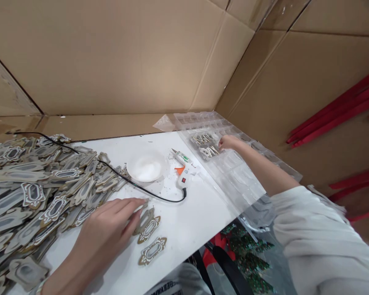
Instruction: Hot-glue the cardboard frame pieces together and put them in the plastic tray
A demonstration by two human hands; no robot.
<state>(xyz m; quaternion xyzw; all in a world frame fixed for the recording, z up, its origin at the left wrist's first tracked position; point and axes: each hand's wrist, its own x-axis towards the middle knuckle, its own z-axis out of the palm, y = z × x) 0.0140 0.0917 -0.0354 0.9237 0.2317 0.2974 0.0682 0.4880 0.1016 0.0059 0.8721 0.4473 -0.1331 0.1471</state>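
My left hand [112,223] is on the white table, its fingers and thumb closed on the edge of a small ornate frame-shaped plaque, partly hidden by the hand. Beside it lie two more plaques with white scrollwork and brown-gold edges, an upper plaque [149,230] and a lower plaque [153,250]. My right hand [229,143] reaches into a clear compartment box [233,164]. Its fingers are pinched together at a compartment near white letter-like pieces [208,152] and small metallic pieces [202,139]. Whatever those fingertips hold is too small to make out.
A large heap of plaques [49,184] covers the table's left side. A glue gun [183,171] rests in the middle, its black cord [141,189] running left past a white bowl [146,167]. Cardboard walls [126,61] enclose the back. Red ribbons [335,110] hang at right.
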